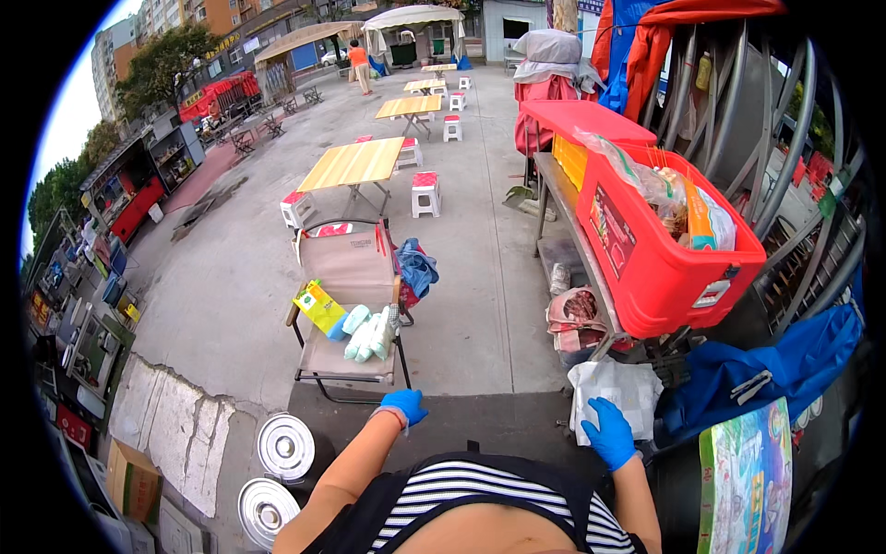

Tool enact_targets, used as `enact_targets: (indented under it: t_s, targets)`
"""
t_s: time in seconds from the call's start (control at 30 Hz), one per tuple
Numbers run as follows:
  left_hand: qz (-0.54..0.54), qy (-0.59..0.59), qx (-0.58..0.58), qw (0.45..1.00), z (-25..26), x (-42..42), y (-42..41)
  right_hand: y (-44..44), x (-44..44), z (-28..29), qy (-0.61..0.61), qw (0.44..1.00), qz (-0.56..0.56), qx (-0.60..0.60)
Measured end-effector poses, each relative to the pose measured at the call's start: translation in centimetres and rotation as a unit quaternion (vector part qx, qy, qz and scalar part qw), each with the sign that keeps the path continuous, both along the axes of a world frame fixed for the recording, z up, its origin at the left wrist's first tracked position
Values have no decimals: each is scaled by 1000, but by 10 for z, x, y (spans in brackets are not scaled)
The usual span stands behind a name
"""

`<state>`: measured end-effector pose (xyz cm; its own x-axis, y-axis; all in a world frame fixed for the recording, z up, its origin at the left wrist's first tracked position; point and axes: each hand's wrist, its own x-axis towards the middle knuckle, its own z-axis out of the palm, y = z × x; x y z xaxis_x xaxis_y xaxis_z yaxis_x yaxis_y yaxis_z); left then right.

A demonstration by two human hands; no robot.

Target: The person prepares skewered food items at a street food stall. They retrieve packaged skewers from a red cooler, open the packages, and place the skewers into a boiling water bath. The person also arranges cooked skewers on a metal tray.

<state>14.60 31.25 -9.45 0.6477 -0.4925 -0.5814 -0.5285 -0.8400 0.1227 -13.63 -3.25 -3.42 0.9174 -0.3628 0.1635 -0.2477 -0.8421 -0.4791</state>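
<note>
Both hands wear blue gloves. My left hand (pixel 403 408) is in front of the folding chair (pixel 349 260); its fingers are curled, and whether it holds anything is unclear. On the chair's seat lie a yellow-green package (pixel 320 308) and several pale wrapped bundles (pixel 370 336). At the right, my right hand (pixel 610 433) has its fingers apart, over or against a white sack (pixel 640 391). Beyond it, a red cooler box (pixel 623 242) with its lid raised stands on a metal table (pixel 578 208); plastic bags (pixel 657 187) and skewers show inside.
Two lidded metal pots (pixel 286 447) stand at lower left. A blue tarpaulin (pixel 775 367) and a colourful printed box (pixel 747 478) are at right. Wooden-topped folding tables (pixel 353 164) and stools (pixel 425 194) line the pavement ahead. A person in an orange top (pixel 359 62) is far off.
</note>
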Motion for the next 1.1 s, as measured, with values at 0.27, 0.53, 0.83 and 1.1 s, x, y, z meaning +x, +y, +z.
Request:
enact_targets:
  t_s: [0.27,0.53,0.83,1.1]
  targets:
    - [394,107,-15,913,-82,97,183,-199,410,176,-205,949,-80,-225]
    - [273,83,-283,916,-65,440,-32,-438,562,172,75,897,-371,-227]
    - [154,244,-459,840,52,647,-365,-622,581,288,-254,839,-447,-175]
    - [102,277,-472,831,-13,667,-509,-771,581,359,-13,859,-419,-294]
